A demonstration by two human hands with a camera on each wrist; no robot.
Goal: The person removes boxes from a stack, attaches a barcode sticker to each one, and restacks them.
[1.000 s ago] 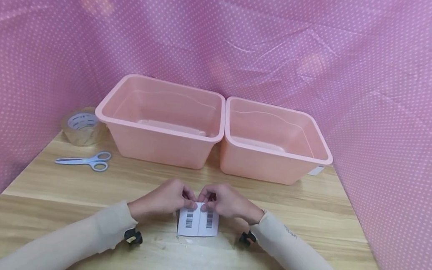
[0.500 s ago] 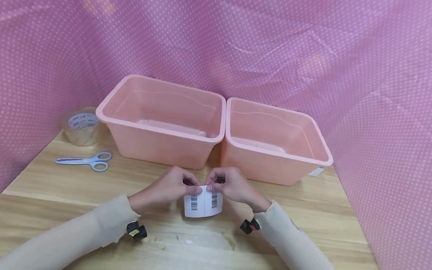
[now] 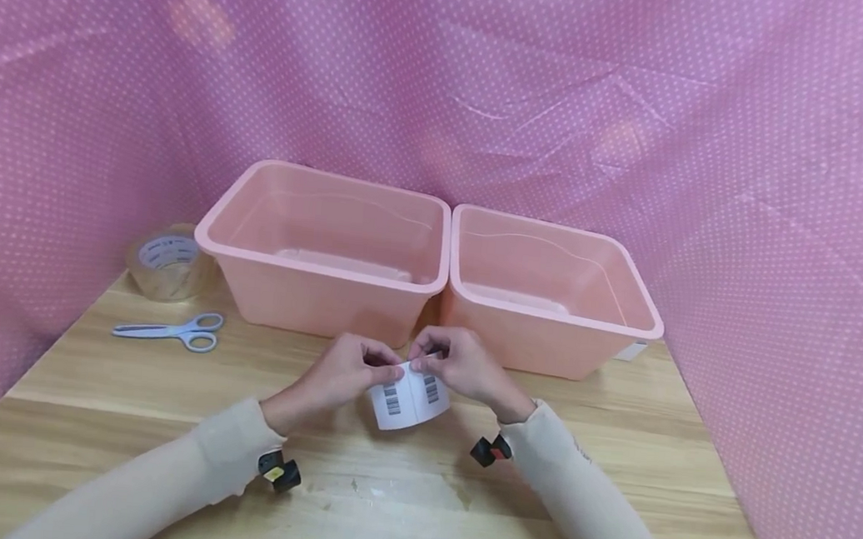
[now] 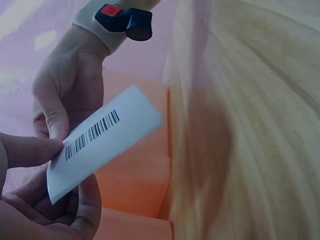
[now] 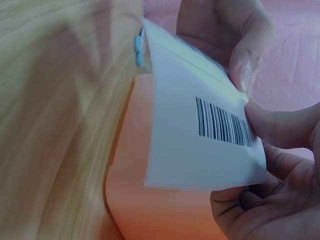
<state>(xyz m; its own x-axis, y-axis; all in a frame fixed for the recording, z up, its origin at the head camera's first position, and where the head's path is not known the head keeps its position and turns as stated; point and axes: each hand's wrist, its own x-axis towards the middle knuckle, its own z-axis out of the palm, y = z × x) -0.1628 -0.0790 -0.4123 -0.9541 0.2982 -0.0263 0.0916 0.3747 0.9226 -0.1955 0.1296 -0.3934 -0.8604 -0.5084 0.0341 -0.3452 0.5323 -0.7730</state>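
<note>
Between both hands, in the head view, is a small white sheet of barcode labels (image 3: 410, 412), with two barcodes printed side by side and a line down its middle. My left hand (image 3: 343, 370) pinches its top edge left of that line. Just to the right, my right hand (image 3: 465, 367) pinches the same edge. The sheet's lower end hangs toward me and curves slightly. In the left wrist view the sheet (image 4: 112, 132) is seen at a slant, thumb on its face and fingers behind. The right wrist view shows the sheet (image 5: 175, 145) bowed, one barcode near the right thumb.
Two pink plastic bins, the left one (image 3: 309, 298) and the right one (image 3: 524, 339), stand side by side behind the hands. Light-blue scissors (image 3: 179, 331) lie at the left, in front of a roll of clear tape (image 3: 168, 268). Pink dotted cloth (image 3: 445, 78) surrounds the wooden table (image 3: 598, 465).
Both hands have lifted the label sheet off the tabletop and moved it away from me, toward the bins. The sheet now tilts and curves; both hands keep their pinch on it.
</note>
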